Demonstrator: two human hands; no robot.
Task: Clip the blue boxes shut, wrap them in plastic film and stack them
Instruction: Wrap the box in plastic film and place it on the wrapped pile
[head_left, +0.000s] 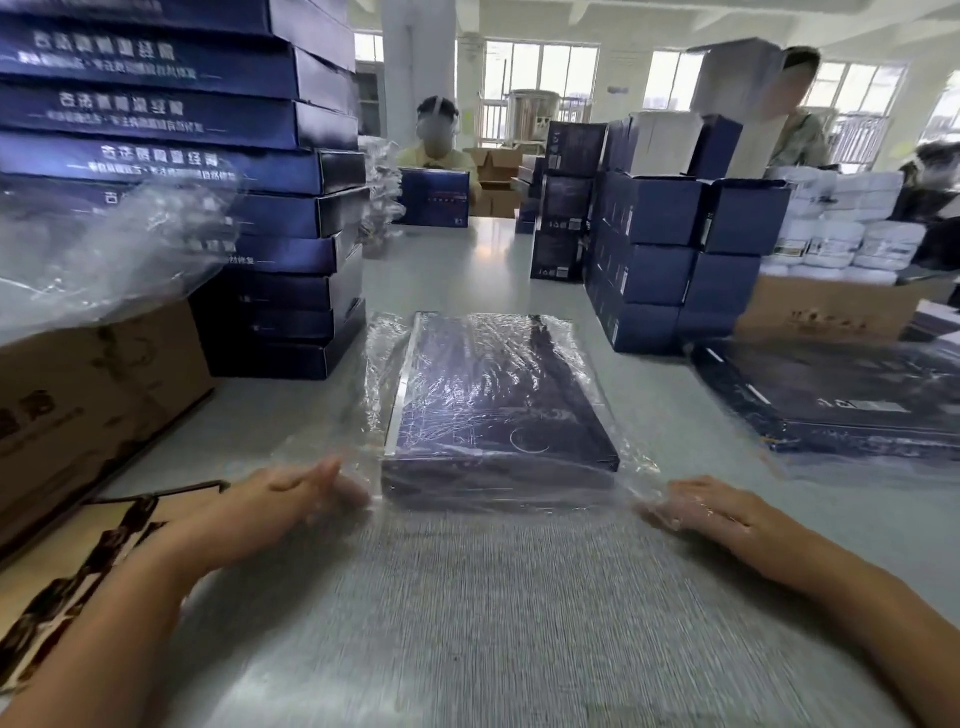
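A dark blue flat box (493, 405) lies in the middle of the grey table, inside a clear plastic film bag (597, 358) that covers its top and sides. My left hand (291, 488) lies at the bag's near left corner, fingers straight and touching the film. At the near right corner my right hand (701, 506) rests flat with the loose film edge over its fingers. A tall stack of blue boxes (280, 218) stands at the back left.
A brown carton (88, 395) with loose plastic film (104, 249) on it sits at left. More blue boxes (670, 249) are piled at right, with wrapped flat boxes (841, 400) beside them. Two people work at the far end of the table (467, 597).
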